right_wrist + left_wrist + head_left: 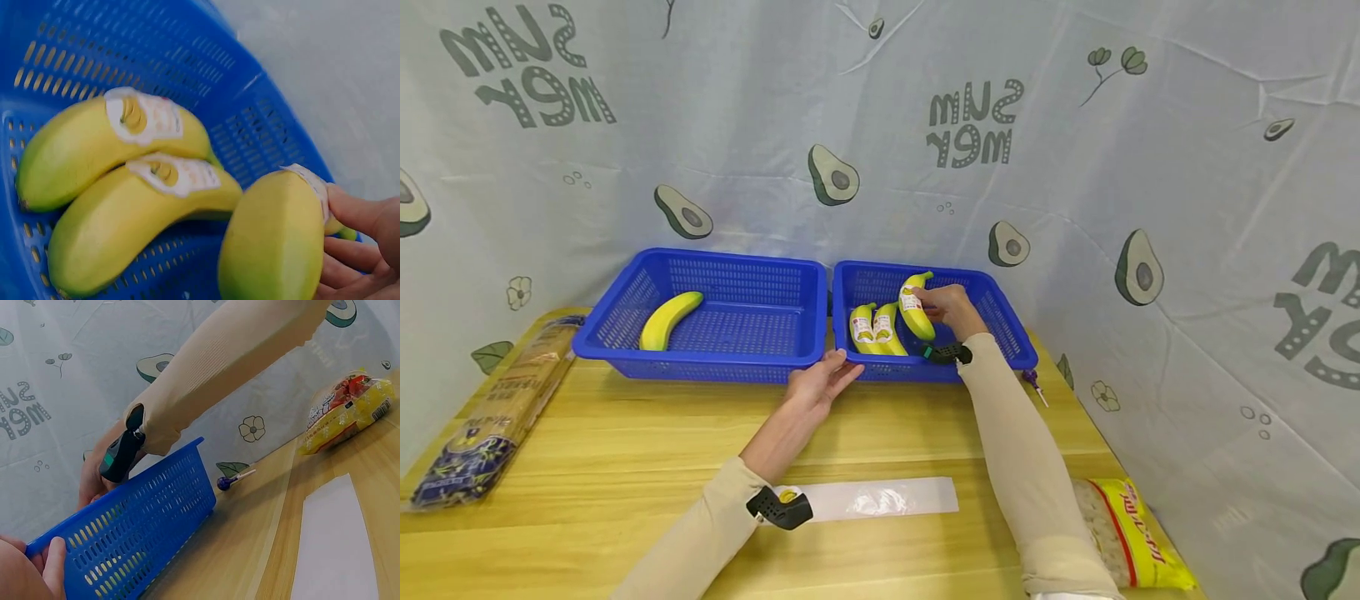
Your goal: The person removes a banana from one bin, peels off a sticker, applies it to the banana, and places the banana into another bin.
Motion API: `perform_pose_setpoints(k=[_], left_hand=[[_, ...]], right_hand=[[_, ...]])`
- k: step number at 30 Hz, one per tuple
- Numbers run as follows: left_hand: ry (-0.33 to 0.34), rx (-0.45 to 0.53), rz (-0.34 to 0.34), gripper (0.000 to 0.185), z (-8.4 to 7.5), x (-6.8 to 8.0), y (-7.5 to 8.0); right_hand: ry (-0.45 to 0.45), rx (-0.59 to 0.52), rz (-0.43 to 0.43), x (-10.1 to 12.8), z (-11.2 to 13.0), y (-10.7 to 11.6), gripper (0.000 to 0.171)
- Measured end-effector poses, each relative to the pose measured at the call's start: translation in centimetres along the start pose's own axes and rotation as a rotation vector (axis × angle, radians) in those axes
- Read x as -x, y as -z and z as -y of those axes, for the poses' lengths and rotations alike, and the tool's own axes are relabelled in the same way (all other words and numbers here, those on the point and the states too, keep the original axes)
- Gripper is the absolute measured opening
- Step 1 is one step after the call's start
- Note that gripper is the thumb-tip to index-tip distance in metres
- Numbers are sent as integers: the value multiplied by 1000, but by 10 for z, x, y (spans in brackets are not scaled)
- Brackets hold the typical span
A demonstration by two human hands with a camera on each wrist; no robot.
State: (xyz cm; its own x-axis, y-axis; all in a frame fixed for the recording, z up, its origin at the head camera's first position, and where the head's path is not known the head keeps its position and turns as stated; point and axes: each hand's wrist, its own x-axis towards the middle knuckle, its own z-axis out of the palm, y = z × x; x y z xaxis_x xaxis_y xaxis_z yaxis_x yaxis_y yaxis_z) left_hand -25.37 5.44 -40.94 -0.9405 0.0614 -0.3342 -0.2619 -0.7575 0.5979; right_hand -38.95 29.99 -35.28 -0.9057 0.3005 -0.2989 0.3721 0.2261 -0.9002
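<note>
1. Four bananas: one lies in the left basket [700,312], and two labelled bananas [874,328] lie in the right basket [1007,325].
2. The right hand [951,307] grips the fourth banana [915,307] over the right basket.
3. The left hand [823,379], fingers straight, touches that basket's front rim.
4. Bare desk [625,450] lies before both baskets.
</note>
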Motion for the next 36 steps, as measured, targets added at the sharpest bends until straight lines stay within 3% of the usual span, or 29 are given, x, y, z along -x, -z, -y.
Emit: perform_pose_setpoints(k=[9, 16, 27, 31, 36], left_hand=[[-5, -6, -8, 15, 1, 0, 0], [-9, -9, -6, 16, 1, 0, 1], [10, 4, -8, 15, 1, 0, -1], [9, 6, -3, 15, 0, 0, 1], [11, 7, -6, 15, 0, -1, 2]], right_hand=[[-37, 162, 100, -7, -4, 1, 50], [-70, 195, 194, -3, -3, 2, 50], [-54, 372, 295, -6, -3, 5, 41], [-53, 381, 322, -6, -3, 4, 47], [-55, 358, 314, -7, -5, 2, 37]])
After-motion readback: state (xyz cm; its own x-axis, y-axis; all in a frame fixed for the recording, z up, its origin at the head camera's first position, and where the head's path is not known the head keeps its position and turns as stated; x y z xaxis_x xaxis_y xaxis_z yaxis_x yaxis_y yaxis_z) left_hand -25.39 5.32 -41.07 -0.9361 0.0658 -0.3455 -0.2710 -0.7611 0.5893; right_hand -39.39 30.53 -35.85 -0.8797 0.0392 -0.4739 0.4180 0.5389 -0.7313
